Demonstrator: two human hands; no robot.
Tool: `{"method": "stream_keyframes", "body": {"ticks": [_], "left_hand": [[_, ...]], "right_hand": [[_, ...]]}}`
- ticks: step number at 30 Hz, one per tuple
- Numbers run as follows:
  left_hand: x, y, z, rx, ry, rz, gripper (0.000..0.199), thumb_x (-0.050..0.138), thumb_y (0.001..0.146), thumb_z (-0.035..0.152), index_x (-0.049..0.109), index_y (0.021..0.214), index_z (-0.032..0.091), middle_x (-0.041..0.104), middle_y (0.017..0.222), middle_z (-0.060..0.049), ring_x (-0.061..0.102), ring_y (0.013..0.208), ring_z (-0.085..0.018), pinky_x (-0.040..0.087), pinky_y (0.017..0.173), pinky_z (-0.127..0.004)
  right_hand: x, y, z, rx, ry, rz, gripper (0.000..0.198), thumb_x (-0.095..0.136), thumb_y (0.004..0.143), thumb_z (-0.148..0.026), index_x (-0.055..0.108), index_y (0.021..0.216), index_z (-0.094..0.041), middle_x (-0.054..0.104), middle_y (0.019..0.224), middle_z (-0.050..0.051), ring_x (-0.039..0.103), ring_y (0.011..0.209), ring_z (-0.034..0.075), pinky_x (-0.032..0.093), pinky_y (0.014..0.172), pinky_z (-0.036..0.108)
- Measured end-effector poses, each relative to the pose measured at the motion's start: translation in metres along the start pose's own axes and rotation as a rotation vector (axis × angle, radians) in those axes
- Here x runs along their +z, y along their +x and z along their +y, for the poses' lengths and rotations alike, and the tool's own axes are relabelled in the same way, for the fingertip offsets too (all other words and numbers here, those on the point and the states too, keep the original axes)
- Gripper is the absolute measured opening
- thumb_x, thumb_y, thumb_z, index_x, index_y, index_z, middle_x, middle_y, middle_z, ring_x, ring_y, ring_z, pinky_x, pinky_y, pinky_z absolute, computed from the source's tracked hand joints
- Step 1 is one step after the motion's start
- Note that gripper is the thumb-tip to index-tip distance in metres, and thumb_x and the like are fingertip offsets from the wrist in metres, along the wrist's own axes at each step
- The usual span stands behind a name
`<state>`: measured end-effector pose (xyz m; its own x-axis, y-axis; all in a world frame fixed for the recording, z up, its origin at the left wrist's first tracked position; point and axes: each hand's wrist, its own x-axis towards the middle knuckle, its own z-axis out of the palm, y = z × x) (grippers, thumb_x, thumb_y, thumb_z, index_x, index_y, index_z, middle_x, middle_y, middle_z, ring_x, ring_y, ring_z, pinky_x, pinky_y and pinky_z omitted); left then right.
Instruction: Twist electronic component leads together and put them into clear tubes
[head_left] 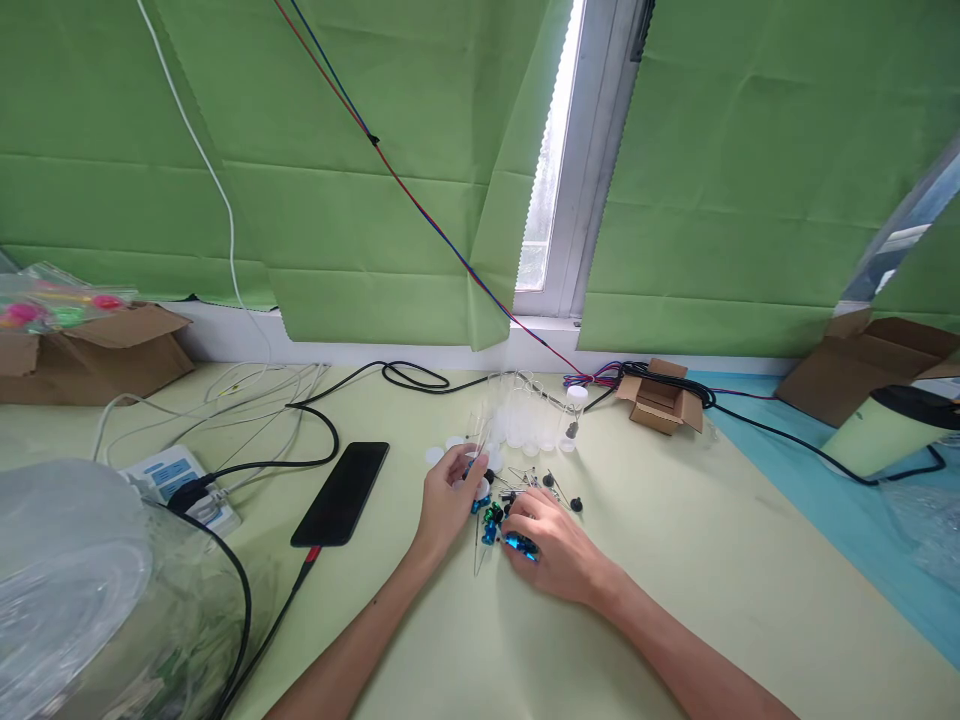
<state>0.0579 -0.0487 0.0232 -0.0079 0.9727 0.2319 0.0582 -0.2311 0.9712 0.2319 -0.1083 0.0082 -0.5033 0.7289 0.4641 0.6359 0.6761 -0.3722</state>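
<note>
My left hand (448, 505) is closed, thumb and fingers pinched at the near side of a group of clear tubes (517, 420). A thin transparent piece (477, 432) rises from its fingertips, too faint to name surely. Under and between both hands lies a pile of small shiny blue and green parts (491, 522), with black stoppers and thin metal pins. Curled over the pile's right side, my right hand (551, 545) has blue metallic pieces (521, 546) under its bent fingers. Its fingertips are partly hidden. Black stoppers (576, 505) sit just beyond it, and white round caps (434, 456) lie past my left hand.
Left of my hands lies a black phone (341, 495) on a cable, beside a white power strip (180, 490). A clear plastic container (67, 600) stands front left. Behind are a small open cardboard box (660, 400) and black cables. A green tumbler (885, 430) lies far right.
</note>
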Motion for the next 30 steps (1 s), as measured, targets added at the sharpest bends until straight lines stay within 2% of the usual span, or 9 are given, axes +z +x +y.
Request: {"method": "stream_keyframes", "body": {"ticks": [4,11,20,30], "left_hand": [[-0.001,0.0,-0.002,0.011,0.016,-0.007,0.036,0.065,0.081,0.05,0.065,0.095,0.017,0.061,0.072,0.0,0.054,0.06,-0.012,0.044,0.055,-0.023],[-0.001,-0.001,-0.001,0.004,0.026,-0.014,0.036,0.065,0.081,0.05,0.067,0.096,0.017,0.063,0.076,-0.002,0.056,0.062,-0.014,0.046,0.058,-0.024],[-0.001,-0.002,-0.001,0.025,0.043,-0.02,0.034,0.065,0.082,0.048,0.066,0.095,0.017,0.06,0.072,0.0,0.054,0.061,-0.013,0.045,0.058,-0.024],[0.0,-0.002,0.002,0.004,0.033,-0.009,0.036,0.066,0.08,0.05,0.066,0.094,0.017,0.061,0.071,0.0,0.056,0.062,-0.014,0.045,0.059,-0.025]], "right_hand": [[-0.002,0.001,0.002,0.032,0.005,0.044,0.006,0.059,0.091,-0.022,0.064,0.093,-0.022,0.062,0.087,0.005,0.055,0.085,0.021,0.045,0.082,0.036],[-0.007,0.005,0.021,0.141,-0.094,0.144,0.02,0.044,0.099,-0.019,0.064,0.102,-0.021,0.063,0.095,0.009,0.056,0.092,0.024,0.044,0.083,0.038],[-0.007,0.007,0.028,0.136,-0.193,0.023,0.031,0.039,0.094,-0.004,0.064,0.103,-0.019,0.06,0.098,0.011,0.052,0.092,0.024,0.042,0.084,0.038],[-0.008,0.008,0.026,0.172,-0.259,-0.039,0.026,0.04,0.093,-0.005,0.06,0.103,-0.019,0.057,0.099,0.01,0.051,0.091,0.025,0.041,0.083,0.038]]}}
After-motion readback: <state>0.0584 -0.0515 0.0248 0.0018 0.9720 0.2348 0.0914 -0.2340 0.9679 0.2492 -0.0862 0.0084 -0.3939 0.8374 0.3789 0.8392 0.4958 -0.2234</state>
